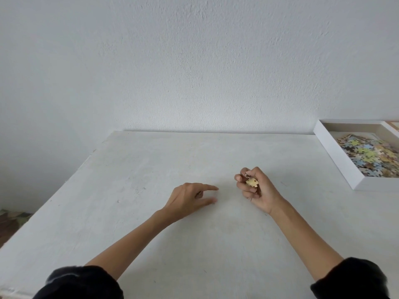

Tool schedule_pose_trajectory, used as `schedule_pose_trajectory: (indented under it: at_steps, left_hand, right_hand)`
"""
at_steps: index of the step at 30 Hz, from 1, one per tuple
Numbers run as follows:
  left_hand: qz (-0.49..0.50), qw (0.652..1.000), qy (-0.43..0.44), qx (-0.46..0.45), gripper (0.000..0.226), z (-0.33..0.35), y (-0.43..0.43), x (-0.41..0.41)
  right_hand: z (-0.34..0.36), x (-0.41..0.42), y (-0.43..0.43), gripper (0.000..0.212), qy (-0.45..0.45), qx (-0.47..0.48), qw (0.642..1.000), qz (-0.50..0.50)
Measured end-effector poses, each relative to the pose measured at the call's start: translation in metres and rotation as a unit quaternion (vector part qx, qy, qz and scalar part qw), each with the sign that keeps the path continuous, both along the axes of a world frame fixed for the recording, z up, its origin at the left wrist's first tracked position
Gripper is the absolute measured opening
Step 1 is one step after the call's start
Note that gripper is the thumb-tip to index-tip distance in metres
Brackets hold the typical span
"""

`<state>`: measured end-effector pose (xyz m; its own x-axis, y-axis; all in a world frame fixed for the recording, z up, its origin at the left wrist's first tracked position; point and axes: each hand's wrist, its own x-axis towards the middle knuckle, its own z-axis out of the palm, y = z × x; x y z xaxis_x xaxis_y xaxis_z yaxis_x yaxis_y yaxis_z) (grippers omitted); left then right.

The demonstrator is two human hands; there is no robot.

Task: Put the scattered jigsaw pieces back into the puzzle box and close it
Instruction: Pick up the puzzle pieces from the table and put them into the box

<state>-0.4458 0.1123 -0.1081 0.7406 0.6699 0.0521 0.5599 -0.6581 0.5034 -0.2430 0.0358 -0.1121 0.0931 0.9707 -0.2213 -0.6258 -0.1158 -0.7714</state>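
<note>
Nearest to me, a black, soft-looking left sleeve [82, 283] sits at 7 o'clock and a black right sleeve [354, 277] at 5 o'clock. Both are pushed up, so my forearms run bare over the white, matte, faintly scuffed surface [194, 244].

My left grip [190, 199], just left of centre, is released and holds nothing. Forefinger and thumb stretch straight toward 3 o'clock with a gap between them, and the other fingers are tucked loosely under. I cannot tell whether the thumb tip touches the surface.

My right grip [254, 188], just right of centre and near the left one but apart from it, is clenched. Its fingers curl in toward the palm, grasping a small pale-yellow cardboard jigsaw piece [252, 182] whose knobbed edge pokes out between them. A darker scrap shows at the fingertips; I cannot tell whether it is another piece.

Off at 8 o'clock, below the surface's left edge, lies a blurred, mottled green-and-brown patch [13, 219].

Farther away at 3 o'clock, well apart from both grips, the shallow white rectangular cardboard puzzle box [336, 156] lies open on the surface. It is set at an angle and cut off by the right edge of the view, and its walls are smooth and straight-edged. Inside is a loose heap of jigsaw pieces [367, 156] in pale blue, yellow-green, tan and brown, with bare pale floor showing toward the far corner.

Farthest, a rough, grainy white plaster wall [194, 61] meets the surface's far edge.
</note>
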Motion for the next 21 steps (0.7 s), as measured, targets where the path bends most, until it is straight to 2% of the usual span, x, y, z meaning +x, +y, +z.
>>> schedule_pose_trajectory:
  at_steps: [3, 6, 10, 14, 16, 18, 21]
  left_hand:
    - [0.013, 0.999, -0.026, -0.015, 0.023, -0.001, -0.003, 0.005]
    - [0.022, 0.998, -0.052, -0.040, 0.011, 0.000, -0.001, 0.008]
    - [-0.029, 0.999, -0.022, -0.039, 0.014, 0.003, -0.002, 0.011]
    - [-0.033, 0.986, -0.113, -0.121, 0.011, 0.013, -0.011, 0.020]
    - [-0.042, 0.980, -0.136, -0.141, 0.004, 0.019, -0.017, 0.031]
    - [-0.052, 0.978, -0.143, -0.143, 0.016, 0.025, -0.025, 0.047]
    - [-0.072, 0.976, -0.153, -0.140, 0.024, 0.034, -0.037, 0.075]
  right_hand:
    - [0.000, 0.001, -0.003, 0.008, 0.016, 0.007, 1.000, 0.002]
    - [0.001, 0.001, -0.004, 0.022, -0.020, -0.017, 1.000, 0.014]
    - [0.008, -0.005, -0.011, 0.027, -0.145, -0.040, 0.988, 0.027]
    - [0.014, -0.006, -0.027, 0.023, -0.309, -0.017, 0.951, -0.005]
    - [0.017, -0.001, -0.038, 0.029, -0.342, -0.016, 0.939, -0.020]
    - [0.020, 0.008, -0.048, 0.039, -0.356, -0.027, 0.933, -0.039]
    - [0.024, 0.025, -0.063, 0.045, -0.376, -0.043, 0.922, -0.086]
